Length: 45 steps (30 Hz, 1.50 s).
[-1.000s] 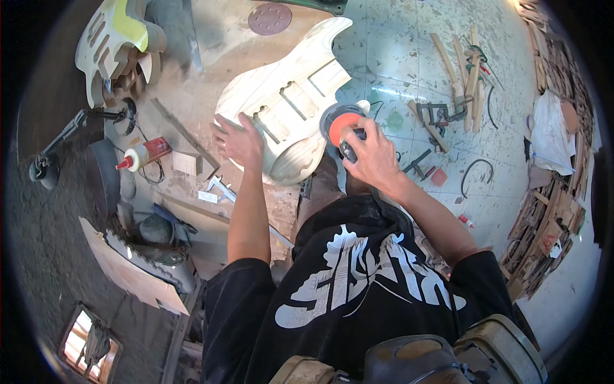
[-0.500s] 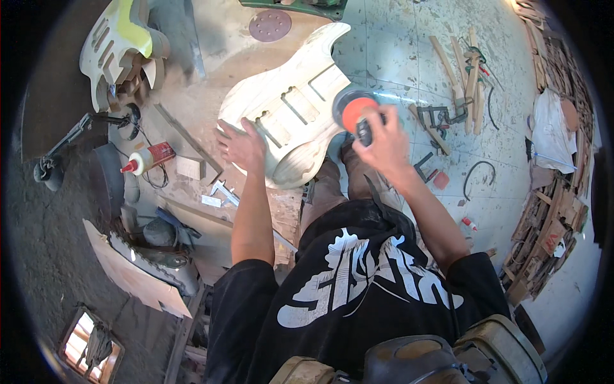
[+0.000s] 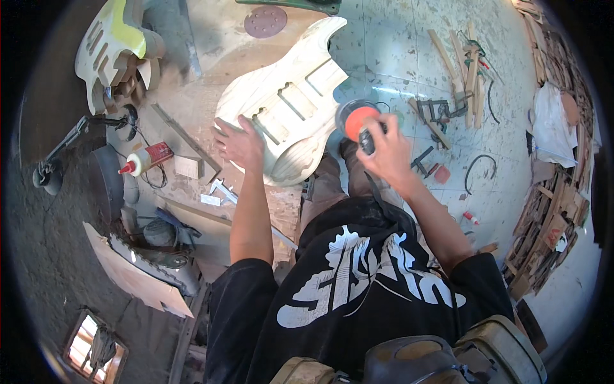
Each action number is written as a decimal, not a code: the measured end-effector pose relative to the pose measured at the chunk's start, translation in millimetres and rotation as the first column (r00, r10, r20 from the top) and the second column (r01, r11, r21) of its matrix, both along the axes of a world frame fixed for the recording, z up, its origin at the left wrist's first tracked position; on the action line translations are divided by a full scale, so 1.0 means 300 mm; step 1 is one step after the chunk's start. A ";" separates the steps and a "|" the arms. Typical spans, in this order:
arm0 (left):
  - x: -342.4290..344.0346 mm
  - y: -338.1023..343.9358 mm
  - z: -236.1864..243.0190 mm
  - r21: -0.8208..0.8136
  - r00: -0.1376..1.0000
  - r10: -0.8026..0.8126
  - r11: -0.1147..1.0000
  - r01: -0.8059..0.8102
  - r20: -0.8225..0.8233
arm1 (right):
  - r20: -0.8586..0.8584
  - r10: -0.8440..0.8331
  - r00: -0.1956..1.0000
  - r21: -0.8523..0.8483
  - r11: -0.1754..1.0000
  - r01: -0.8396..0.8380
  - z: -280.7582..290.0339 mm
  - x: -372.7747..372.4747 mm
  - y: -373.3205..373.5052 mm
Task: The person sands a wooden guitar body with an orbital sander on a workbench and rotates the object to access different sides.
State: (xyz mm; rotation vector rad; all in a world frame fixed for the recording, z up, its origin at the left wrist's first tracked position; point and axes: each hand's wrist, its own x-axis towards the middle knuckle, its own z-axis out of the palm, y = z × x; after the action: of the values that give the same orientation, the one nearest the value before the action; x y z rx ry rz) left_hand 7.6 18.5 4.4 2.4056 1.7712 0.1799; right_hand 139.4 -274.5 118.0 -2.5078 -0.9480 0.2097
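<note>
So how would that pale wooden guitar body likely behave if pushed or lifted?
The guitar body would probably stay stiff, as it looks like a solid wooden slab. It seems apt to slide or pivot rather than roll, since it lies flat under the left hand. Its routed cavities may make it slightly lighter than its outline suggests.

Cool daylight brightens the tiled floor [image 3: 396, 57] at far right, a white streak of glare crossing it, while the wall [image 3: 38, 249] at left lies in dim gray shade — broken by a blown-out window [image 3: 79, 334] at near left. The pale guitar body [image 3: 252, 93] catches strong light; the sander [image 3: 359, 121] looks slightly smeared — fisheye distortion curves everything toward black corners.
</note>
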 end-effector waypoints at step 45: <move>-0.008 0.012 -0.010 0.013 0.999 0.043 0.999 -0.043 0.023 | -0.225 0.218 0.950 -0.232 0.935 -0.269 0.183 0.373 0.138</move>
State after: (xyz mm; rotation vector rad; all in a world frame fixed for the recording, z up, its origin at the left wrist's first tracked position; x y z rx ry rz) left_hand 5.1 22.1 1.4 2.3661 1.8185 0.2239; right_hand 251.4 -233.0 173.0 -2.5308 -1.2165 0.6890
